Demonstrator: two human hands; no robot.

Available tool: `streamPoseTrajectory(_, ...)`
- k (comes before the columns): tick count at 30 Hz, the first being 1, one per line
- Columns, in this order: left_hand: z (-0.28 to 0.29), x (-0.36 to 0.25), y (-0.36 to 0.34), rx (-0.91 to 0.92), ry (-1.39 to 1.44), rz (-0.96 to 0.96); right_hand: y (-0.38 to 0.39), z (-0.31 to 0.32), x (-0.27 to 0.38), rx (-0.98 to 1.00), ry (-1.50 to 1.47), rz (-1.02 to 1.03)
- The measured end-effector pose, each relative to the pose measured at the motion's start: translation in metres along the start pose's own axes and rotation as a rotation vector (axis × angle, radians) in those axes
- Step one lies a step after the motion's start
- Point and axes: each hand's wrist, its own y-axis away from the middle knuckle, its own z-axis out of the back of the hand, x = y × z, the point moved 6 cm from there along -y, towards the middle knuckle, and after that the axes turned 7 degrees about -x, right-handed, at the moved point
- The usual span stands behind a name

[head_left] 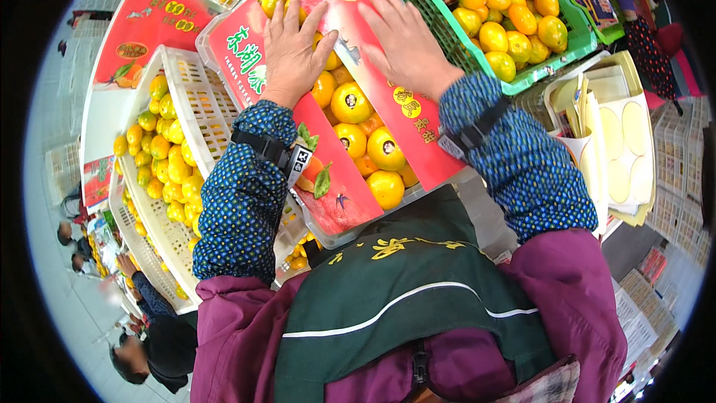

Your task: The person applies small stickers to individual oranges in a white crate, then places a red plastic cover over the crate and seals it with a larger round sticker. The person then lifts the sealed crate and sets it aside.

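Observation:
In front of me stands a shallow clear plastic box (350, 233) full of mandarins (352, 103), several with small round dark stickers. A printed red sheet lies over the fruit, with a strip of mandarins showing along its middle between a left red panel (317, 123) and a right red panel (429, 134). My left hand (291, 56) rests with fingers spread at the far left part of the box, over the left panel and the fruit strip. Flat on the right panel lies my right hand (409, 48), fingers stretched out. Neither hand holds anything.
A white slatted crate (195, 89) with greenish-yellow mandarins stands at left, near a red printed carton (142, 30). At far right sits a green crate (511, 83) of mandarins. Sheets of oval cream labels (626, 142) stand at right. Another person (168, 347) is at lower left.

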Motion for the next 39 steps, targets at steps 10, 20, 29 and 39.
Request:
streamPoseTrajectory(10,-0.007,0.004,0.004,-0.016,0.023,-0.02,0.082,0.047,0.026,0.178,-0.057,-0.152)
streamPoseTrajectory(20,-0.004,-0.001,0.001,-0.001,0.077,-0.001,0.109,0.074,0.039,0.136,-0.168,-0.278)
streamPoseTrajectory(29,0.007,0.005,-0.001,-0.049,0.322,0.057,0.166,0.137,0.052,-0.114,-0.395,-0.51)
streamPoseTrajectory(39,0.097,-0.125,-0.131,-0.048,0.546,-0.213,0.206,0.189,-0.01,-0.325,-0.416,-0.702)
